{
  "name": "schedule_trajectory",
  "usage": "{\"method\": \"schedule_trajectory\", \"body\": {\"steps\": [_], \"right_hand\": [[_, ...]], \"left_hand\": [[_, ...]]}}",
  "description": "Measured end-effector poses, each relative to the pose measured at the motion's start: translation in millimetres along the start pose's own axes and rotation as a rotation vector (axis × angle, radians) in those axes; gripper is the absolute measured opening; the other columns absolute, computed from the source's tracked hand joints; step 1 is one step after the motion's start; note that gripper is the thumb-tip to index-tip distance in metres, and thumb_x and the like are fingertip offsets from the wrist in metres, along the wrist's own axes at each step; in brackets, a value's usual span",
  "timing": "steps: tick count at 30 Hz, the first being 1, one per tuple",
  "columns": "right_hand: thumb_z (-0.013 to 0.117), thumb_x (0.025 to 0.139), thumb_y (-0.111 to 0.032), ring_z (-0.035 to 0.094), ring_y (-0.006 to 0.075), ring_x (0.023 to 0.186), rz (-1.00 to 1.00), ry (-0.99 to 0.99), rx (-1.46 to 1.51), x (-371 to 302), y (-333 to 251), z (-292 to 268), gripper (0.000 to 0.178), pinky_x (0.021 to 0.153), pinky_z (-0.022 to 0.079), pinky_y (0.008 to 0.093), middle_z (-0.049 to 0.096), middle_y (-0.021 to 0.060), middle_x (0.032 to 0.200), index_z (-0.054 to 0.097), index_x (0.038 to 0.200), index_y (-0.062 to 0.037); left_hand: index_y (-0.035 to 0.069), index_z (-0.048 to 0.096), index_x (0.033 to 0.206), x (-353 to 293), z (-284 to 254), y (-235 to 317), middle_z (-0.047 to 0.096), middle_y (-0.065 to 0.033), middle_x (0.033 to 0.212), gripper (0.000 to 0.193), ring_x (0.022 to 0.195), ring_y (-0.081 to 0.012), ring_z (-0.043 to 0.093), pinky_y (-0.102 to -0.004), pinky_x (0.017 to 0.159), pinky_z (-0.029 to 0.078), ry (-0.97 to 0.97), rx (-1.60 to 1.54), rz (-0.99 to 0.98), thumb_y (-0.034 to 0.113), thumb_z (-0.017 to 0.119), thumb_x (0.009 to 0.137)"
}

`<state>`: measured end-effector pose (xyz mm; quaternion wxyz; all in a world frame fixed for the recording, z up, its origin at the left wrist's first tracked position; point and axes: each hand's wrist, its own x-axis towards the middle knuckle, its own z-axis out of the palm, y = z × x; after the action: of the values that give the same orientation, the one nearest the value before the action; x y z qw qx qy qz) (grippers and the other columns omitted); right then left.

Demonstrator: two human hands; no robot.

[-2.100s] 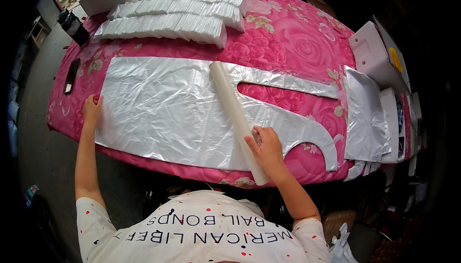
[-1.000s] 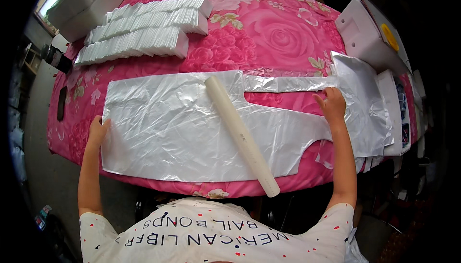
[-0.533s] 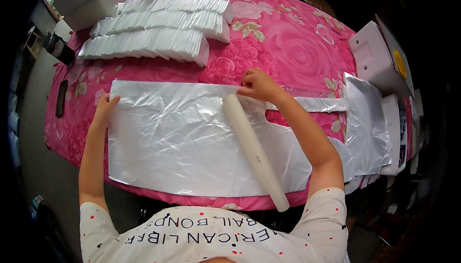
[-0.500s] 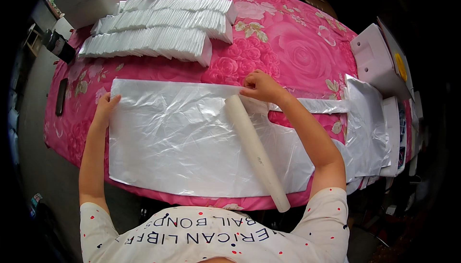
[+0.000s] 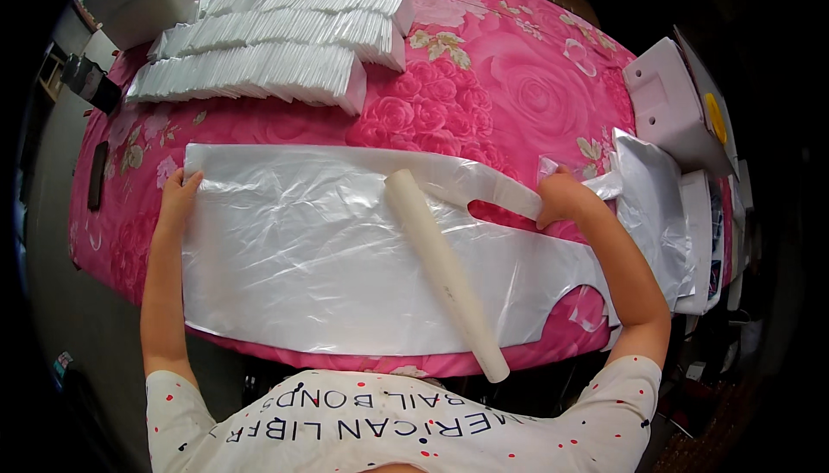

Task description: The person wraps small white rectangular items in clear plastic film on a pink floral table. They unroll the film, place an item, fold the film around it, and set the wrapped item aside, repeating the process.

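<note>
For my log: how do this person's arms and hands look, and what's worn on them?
The left hand and right hand are ungloved, with no watch or bracelet visible. The forearms are bare below short, off-white sleeves with scattered red and dark dots, part of a shirt with dark lettering.

Ref plastic sheet (image 5: 285, 257), flat on table (image 5: 535, 85): tube (image 5: 447, 279) across it, packet rows (image 5: 250, 72) behind its left half, slim bar (image 5: 98, 177) left, film pile (image 5: 652, 214) right, box (image 5: 678, 102) behind-right.
</note>
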<state>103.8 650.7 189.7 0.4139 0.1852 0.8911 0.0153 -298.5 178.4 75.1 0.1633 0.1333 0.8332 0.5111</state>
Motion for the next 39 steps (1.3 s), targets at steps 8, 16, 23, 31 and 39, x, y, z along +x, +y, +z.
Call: {"method": "schedule_trajectory", "body": {"steps": [8,16,23,31,39], "right_hand": [[0.074,0.055,-0.025,0.059,0.0278,0.091,0.328,0.355,-0.123,-30,119,64,0.026,0.106,0.018,0.0532,0.065,0.0087,0.076,0.071,0.077,-0.0123],[0.070,0.065,-0.023,0.062,0.0275,0.095,0.785,0.359,-0.025,-28,186,94,0.022,0.101,0.028,0.0512,0.068,0.0097,0.092,0.071,0.085,-0.0134],[0.062,0.076,-0.018,0.063,0.0270,0.094,1.115,0.344,-0.045,-64,232,156,0.026,0.088,0.042,0.0453,0.065,0.0129,0.101,0.067,0.100,-0.0081],[0.060,0.080,-0.049,0.062,0.0296,0.070,0.052,0.496,0.828,-100,-121,92,0.074,0.066,0.048,0.0376,0.063,0.0142,0.077,0.037,0.134,-0.0029],[0.057,0.081,-0.032,0.060,0.0358,0.074,-0.054,0.635,0.719,-107,-223,104,0.081,0.068,0.048,0.0413,0.060,0.0202,0.083,0.012,0.144,-0.0079]], "left_hand": [[0.002,0.061,0.094,9,0,-6,0.060,0.0006,0.081,0.018,0.071,-0.0077,0.052,-0.0237,0.064,0.042,0.004,0.069,-0.017,0.017,0.062,0.084],[0.001,0.062,0.087,7,-2,-8,0.057,0.0016,0.074,0.016,0.067,-0.0077,0.048,-0.0246,0.060,0.040,0.058,0.180,0.069,0.016,0.061,0.082],[-0.001,0.061,0.085,19,12,-11,0.062,-0.0054,0.074,0.021,0.069,-0.0126,0.056,-0.0302,0.062,0.043,0.100,0.231,0.176,0.019,0.064,0.079],[-0.001,0.061,0.094,8,12,10,0.064,-0.0140,0.085,0.027,0.079,-0.0265,0.061,-0.0364,0.072,0.046,0.134,0.436,0.129,0.020,0.064,0.077],[0.001,0.046,0.120,-58,34,37,0.045,-0.0183,0.126,0.048,0.117,-0.0348,0.042,-0.0418,0.099,0.034,0.240,0.758,0.712,0.021,0.063,0.080]]}}
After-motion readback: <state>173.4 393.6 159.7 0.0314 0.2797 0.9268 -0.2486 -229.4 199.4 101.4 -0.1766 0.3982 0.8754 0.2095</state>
